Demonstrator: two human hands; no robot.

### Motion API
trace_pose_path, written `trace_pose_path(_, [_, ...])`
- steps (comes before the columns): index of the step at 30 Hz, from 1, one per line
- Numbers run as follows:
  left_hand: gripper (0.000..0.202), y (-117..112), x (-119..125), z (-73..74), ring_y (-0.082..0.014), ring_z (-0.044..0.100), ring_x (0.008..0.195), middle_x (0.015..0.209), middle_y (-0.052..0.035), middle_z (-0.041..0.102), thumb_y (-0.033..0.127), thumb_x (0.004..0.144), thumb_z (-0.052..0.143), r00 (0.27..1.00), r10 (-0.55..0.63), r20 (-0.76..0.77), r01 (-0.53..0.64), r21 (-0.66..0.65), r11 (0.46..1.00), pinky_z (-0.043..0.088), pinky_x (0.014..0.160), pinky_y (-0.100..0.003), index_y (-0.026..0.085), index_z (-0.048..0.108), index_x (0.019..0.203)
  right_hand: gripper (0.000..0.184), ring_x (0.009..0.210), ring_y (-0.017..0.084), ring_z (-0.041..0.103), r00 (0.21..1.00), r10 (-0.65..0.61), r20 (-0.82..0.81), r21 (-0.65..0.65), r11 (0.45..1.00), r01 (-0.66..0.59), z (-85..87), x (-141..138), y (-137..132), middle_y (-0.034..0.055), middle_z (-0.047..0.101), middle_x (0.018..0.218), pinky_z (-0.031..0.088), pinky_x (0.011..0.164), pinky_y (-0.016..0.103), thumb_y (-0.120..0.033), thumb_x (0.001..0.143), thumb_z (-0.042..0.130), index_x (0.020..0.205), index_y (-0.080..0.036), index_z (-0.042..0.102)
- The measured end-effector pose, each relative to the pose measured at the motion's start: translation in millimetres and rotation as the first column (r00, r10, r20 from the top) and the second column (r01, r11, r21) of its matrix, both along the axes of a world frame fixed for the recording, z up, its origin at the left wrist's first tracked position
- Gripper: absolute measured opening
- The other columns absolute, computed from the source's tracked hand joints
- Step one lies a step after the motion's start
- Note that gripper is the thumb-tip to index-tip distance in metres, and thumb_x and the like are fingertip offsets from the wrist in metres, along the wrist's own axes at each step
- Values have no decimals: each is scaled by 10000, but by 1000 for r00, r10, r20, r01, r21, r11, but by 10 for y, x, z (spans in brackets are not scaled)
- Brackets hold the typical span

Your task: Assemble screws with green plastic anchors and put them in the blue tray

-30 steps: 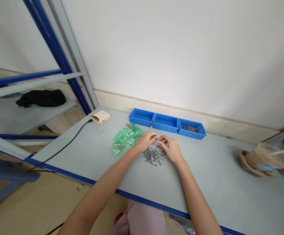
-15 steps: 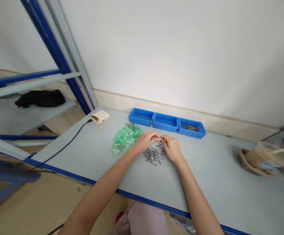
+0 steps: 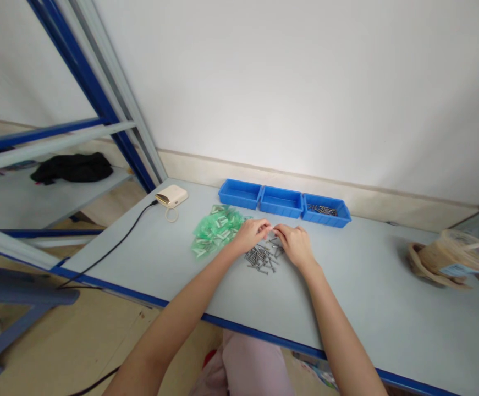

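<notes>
My left hand (image 3: 253, 235) and my right hand (image 3: 295, 244) meet fingertip to fingertip just above the table. Both are closed in a pinch. A small white piece, seemingly a wall plug, shows between the fingertips; whatever else the right fingers grip is hidden. Beneath and in front of the hands lies a loose pile of metal screws (image 3: 259, 258), some of them partly covered by my right hand. A green plastic bag (image 3: 214, 228) with many white plugs in it rests beside my left wrist.
Three blue bins stand in a row along the wall: left bin (image 3: 240, 201), middle bin (image 3: 281, 209) and right bin (image 3: 326, 218), which holds screws (image 3: 324, 210). A white device (image 3: 172, 196) with a black cable is at left. A drink cup (image 3: 449, 258) sits far right.
The hands stay together in nearly the same pose, with slight finger movement. The whole view has shifted a little.
</notes>
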State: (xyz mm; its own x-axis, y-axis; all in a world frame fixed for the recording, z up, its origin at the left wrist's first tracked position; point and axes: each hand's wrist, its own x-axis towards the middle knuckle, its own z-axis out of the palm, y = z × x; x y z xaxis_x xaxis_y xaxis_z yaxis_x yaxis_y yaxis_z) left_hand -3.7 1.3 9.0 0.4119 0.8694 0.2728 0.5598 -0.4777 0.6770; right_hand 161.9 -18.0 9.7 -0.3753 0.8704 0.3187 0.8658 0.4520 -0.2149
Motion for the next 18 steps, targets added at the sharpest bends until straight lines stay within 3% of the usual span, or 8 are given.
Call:
trace_pose_path(10, [201, 13, -46, 9, -128, 557, 624, 614, 27, 609, 312, 849, 450, 1000, -4, -13, 4, 25, 1000, 386, 646, -217, 178, 600, 841, 307, 656, 134, 586, 999, 0, -43, -35, 999, -1, -17, 12, 15, 3, 670, 733, 290, 674, 241, -290, 935, 298, 817, -207, 570])
trace_pose_path(14, [168, 16, -59, 10, -132, 542, 645, 630, 25, 608, 274, 846, 465, 996, -13, -93, 23, 108, 994, 370, 690, -227, 193, 611, 825, 339, 625, 132, 578, 999, -23, -45, -59, 998, 20, -2, 13, 9, -1, 661, 693, 297, 689, 241, -279, 936, 292, 751, -204, 566])
trace_pose_path(18, [170, 12, -65, 21, -147, 530, 663, 618, 19, 599, 247, 860, 441, 988, 12, -156, 14, 160, 987, 358, 715, -244, 188, 598, 833, 292, 665, 142, 589, 997, -5, -76, -71, 997, 0, 4, 3, -2, 1, 673, 756, 307, 700, 247, -302, 933, 307, 870, -217, 578])
